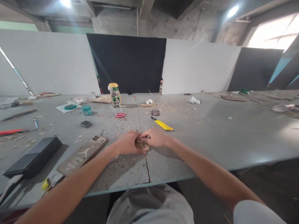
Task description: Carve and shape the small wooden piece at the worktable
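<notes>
A small pale wooden piece (145, 146) with a few red and green marks shows between my two hands, just above the table near its front edge. My left hand (129, 143) curls around it from the left, thumb below and fingers above. From the right, my right hand (156, 137) reaches over its upper edge with thumb and fingertips pinched together. Whatever lies between those fingertips is too small and covered to make out. Beyond the right hand lies a yellow-handled utility knife (163, 125).
Wood shavings (170, 108) litter the table. A phone (83, 155) and a black power bank (32, 157) lie at left. Farther back are a red round tin (120, 115), a teal jar (86, 110), a dark square block (85, 123), a brown block (155, 113) and a yellow-lidded bottle (115, 95).
</notes>
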Motion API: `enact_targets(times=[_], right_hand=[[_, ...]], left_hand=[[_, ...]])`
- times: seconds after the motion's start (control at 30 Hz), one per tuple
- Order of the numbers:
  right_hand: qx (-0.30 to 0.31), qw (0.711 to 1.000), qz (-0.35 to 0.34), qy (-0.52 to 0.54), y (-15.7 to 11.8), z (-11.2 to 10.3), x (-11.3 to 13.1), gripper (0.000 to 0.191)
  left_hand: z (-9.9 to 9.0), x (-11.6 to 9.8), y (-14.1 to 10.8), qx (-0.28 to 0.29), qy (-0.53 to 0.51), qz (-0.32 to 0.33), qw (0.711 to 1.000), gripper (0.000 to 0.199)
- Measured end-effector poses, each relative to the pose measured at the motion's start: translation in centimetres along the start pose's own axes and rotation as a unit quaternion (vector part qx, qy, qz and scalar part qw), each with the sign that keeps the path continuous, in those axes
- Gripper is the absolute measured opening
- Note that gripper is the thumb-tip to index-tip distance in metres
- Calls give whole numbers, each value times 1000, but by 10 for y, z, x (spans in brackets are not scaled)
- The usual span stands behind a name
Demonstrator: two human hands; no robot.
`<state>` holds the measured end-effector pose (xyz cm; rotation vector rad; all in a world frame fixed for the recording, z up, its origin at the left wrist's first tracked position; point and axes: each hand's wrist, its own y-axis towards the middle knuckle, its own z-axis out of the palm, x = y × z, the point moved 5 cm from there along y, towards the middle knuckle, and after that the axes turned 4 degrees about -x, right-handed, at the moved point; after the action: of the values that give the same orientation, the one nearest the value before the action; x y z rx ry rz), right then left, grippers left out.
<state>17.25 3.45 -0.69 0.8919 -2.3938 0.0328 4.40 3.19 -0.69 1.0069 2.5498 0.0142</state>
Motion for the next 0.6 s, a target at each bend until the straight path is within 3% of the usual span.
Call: enact_targets(times=[0.13,0.27,0.4,0.6], right_hand=[[15,1000,-5,16,0,0,2,29],[46,999,23,13,-8,-18,-11,30],[40,996,79,-5,-13,-33,-25,28],[11,999,38,5,-6,-15,-13,30]], left_hand=[[1,-1,1,2,2,37,999,44],[-2,-2,2,10,17,47,999,51],[-5,-5,0,12,-5,48,999,64],[-1,-1,2,9,4,36,999,56]])
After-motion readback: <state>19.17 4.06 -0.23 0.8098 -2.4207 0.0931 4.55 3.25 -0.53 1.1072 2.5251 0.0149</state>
